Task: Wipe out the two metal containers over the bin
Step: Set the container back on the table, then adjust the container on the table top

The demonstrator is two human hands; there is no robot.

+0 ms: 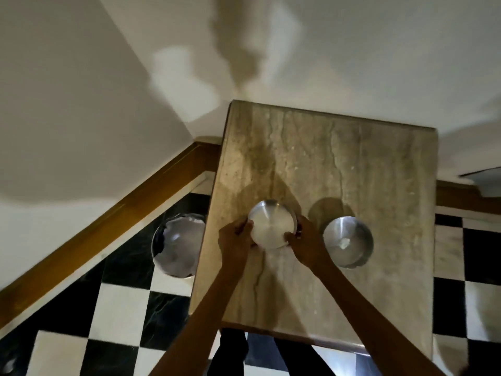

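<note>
A round metal container is tipped up toward me over the stone table, showing a pale inside. My left hand grips its left rim and my right hand grips its lower right rim. A second metal container stands upright on the table to the right, with a small white lump in its bottom. The bin, lined with a pale bag, stands on the floor just left of the table edge.
The floor has black and white checker tiles. A white wall with a brown wooden skirting runs behind the bin. The table's near edge is close to my body.
</note>
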